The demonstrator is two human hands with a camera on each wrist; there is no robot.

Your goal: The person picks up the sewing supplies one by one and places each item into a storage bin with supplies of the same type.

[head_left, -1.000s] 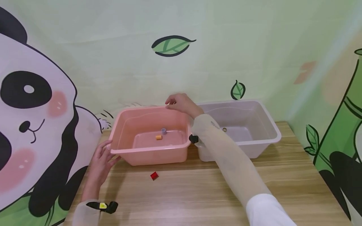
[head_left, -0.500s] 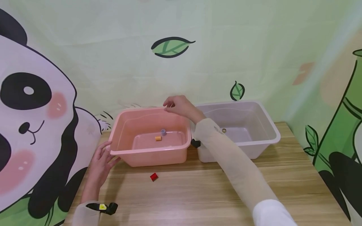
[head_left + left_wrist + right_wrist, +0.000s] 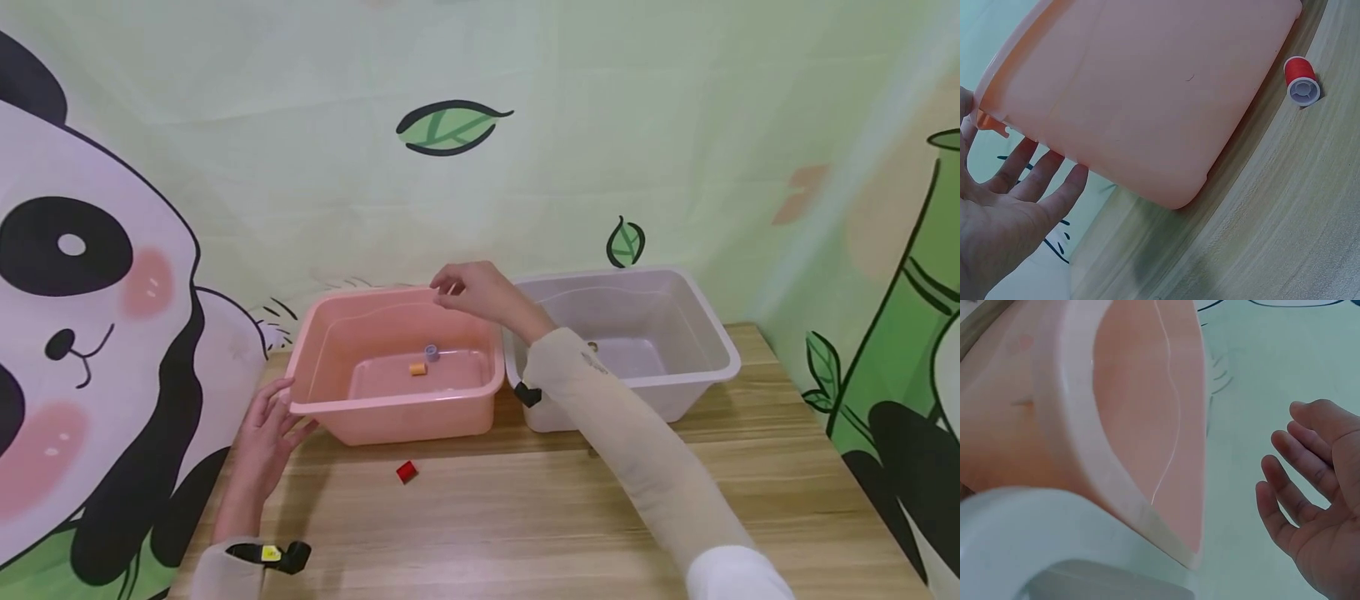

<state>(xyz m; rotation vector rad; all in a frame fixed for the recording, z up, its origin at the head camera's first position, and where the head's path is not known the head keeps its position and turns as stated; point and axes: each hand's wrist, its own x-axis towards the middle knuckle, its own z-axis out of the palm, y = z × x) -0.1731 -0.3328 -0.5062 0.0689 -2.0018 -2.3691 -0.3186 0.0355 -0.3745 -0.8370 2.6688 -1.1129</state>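
Observation:
A pink plastic basin [image 3: 420, 418] stands on the left of the wooden table, in the head view. My left hand [image 3: 264, 437] holds its left rim, thumb over the edge and fingertips against the outer wall in the left wrist view. Above the basin's back right rim is my right hand [image 3: 483, 292], fingers loosely bent with nothing in them; the right wrist view shows the palm apart from the basin. Inside lie a small orange cylinder [image 3: 417, 369] and a light blue one [image 3: 432, 352]. A red spool of thread [image 3: 1300, 78] lies on the table in front.
A pale grey basin [image 3: 645, 400] stands right beside the pink one, partly behind my right forearm. It holds a small gold-coloured thing [image 3: 592, 346], partly hidden by the sleeve. Behind both hangs a printed cloth [image 3: 300, 167] with a panda and leaves.
My right hand has come slightly lower and nearer over the pink basin's back rim. The left hand keeps its hold. Everything else shifts only a little with the head camera.

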